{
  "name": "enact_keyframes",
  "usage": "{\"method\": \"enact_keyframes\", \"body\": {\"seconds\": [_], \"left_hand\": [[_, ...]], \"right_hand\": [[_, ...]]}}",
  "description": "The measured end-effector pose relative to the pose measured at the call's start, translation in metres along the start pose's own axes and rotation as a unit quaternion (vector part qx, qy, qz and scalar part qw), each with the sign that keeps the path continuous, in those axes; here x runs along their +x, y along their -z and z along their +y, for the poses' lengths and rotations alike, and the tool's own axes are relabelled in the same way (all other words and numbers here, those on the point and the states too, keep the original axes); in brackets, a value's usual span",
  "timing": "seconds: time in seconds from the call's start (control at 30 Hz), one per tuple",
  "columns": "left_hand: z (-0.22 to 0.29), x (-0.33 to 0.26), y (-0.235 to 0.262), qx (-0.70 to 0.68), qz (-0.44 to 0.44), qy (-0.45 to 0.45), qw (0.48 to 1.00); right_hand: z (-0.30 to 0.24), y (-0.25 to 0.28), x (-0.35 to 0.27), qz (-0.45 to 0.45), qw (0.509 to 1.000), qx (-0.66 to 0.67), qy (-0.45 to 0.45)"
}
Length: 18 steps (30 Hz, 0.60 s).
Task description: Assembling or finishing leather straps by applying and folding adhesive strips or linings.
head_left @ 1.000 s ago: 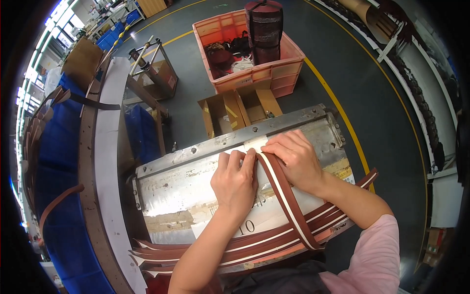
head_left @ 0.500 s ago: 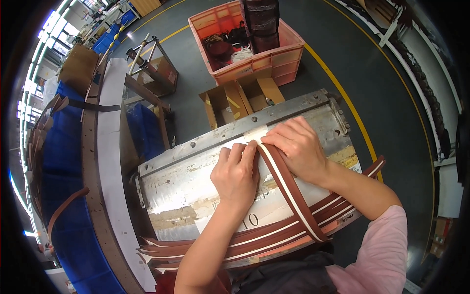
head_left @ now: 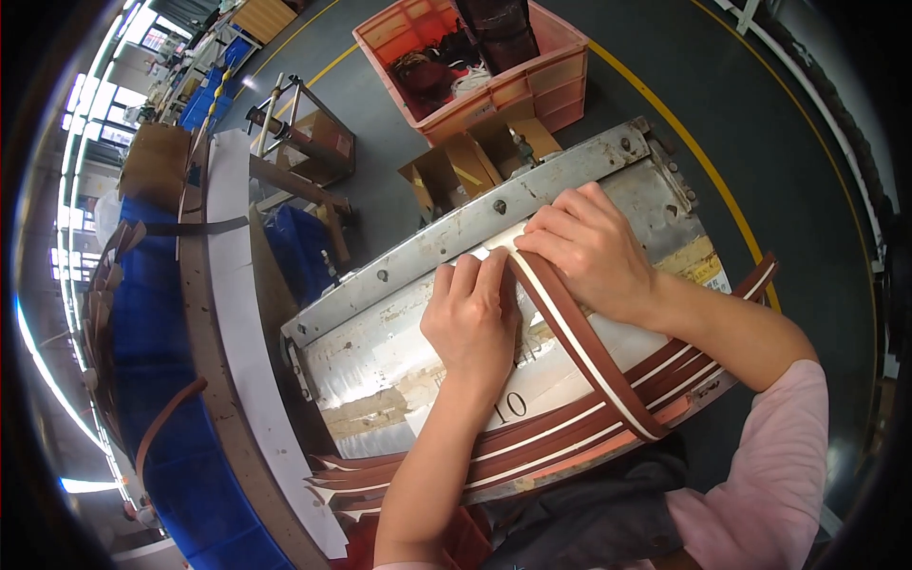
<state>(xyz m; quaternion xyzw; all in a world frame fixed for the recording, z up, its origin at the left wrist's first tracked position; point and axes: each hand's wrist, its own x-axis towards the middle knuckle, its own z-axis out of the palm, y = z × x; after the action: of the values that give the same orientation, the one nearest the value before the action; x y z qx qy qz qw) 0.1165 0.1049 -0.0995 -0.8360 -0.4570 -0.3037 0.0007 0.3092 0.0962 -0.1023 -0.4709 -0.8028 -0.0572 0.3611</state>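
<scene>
A brown strap (head_left: 581,344) with a white stripe runs from my fingertips at the far bar back over the near edge of a metal plate (head_left: 356,366). My left hand (head_left: 475,309) has its fingers curled and pinches the strap's far end. Close beside it, my right hand (head_left: 594,252) grips the same end with bent fingers. A pale patch (head_left: 502,241) lies under the fingertips, next to the raised metal bar (head_left: 427,252). Several similar striped straps (head_left: 560,435) lie side by side along the near edge, partly under my left forearm.
Beyond the plate stand an open cardboard box (head_left: 446,176) and a pink crate (head_left: 560,81) with dark items inside. At left runs a long white-topped ledge (head_left: 242,313) beside blue bins (head_left: 157,342). A metal-framed cart (head_left: 318,142) stands at the far left.
The view has shifted and tilted slightly, so the plate appears farther right. Both hands keep their hold on the strap's far end, with little visible movement along the bar.
</scene>
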Motion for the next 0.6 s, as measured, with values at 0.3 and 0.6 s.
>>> {"method": "enact_keyframes", "body": {"seconds": [0.3, 0.6], "left_hand": [[-0.002, -0.002, -0.001, 0.013, -0.001, -0.009, 1.0], [0.002, 0.001, 0.021, 0.013, 0.075, -0.045, 0.996]], "right_hand": [[0.001, 0.002, -0.002, -0.02, 1.0, -0.019, 0.0], [-0.006, 0.021, 0.013, -0.032, 0.906, 0.275, -0.321]]}}
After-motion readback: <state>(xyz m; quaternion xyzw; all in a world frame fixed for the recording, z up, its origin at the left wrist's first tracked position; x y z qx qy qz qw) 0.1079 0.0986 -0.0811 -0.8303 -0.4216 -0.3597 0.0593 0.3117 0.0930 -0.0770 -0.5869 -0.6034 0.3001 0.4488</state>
